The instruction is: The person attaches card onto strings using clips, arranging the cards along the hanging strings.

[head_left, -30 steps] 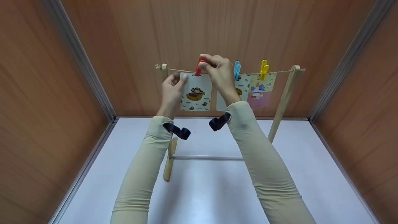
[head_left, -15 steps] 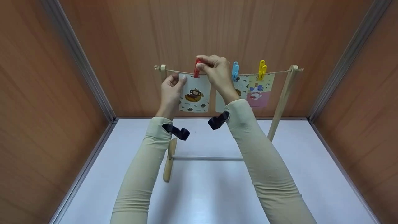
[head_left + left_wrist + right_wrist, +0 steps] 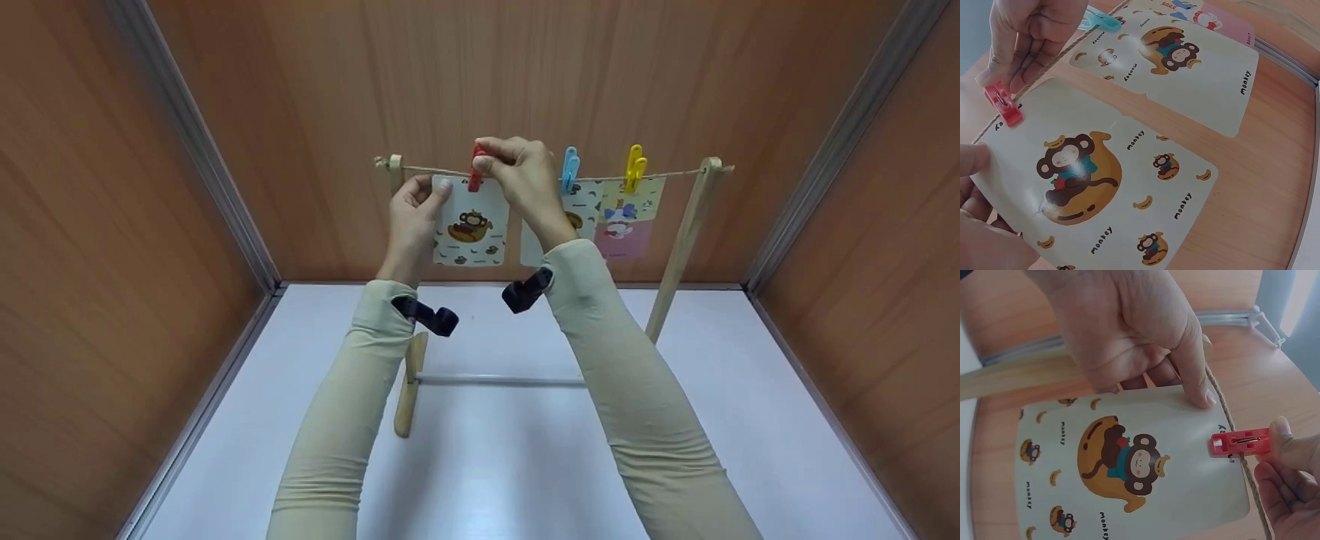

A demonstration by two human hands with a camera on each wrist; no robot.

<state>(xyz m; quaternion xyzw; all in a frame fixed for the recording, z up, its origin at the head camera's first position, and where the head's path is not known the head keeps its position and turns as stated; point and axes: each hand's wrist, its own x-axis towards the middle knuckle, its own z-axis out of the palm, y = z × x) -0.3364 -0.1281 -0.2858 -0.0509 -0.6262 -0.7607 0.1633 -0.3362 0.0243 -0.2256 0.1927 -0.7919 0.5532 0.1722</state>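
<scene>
A white card with a monkey on a banana (image 3: 470,240) hangs against a twine line (image 3: 439,171). My left hand (image 3: 411,225) pinches its upper left edge, thumb on the printed face. At the card's top edge my right hand (image 3: 529,184) pinches a red clothespin (image 3: 475,171) by its handles. In the right wrist view the red clothespin (image 3: 1239,442) straddles the twine and overlaps the card's top. Further right, a blue clothespin (image 3: 570,169) holds a second monkey card (image 3: 533,246), partly behind my right wrist. Beyond it a yellow clothespin (image 3: 635,169) holds a yellow-and-pink card (image 3: 626,236).
The twine is tied between two wooden posts, the right post (image 3: 684,247) in fuller view. A pale rod (image 3: 499,379) joins the stand low down, above the white tabletop (image 3: 480,465). Wood-grain panels (image 3: 300,90) enclose the back and sides.
The red clothespin has shifted slightly down over the card's top edge, with my right hand still pinching it. My left hand keeps its hold on the card with little movement.
</scene>
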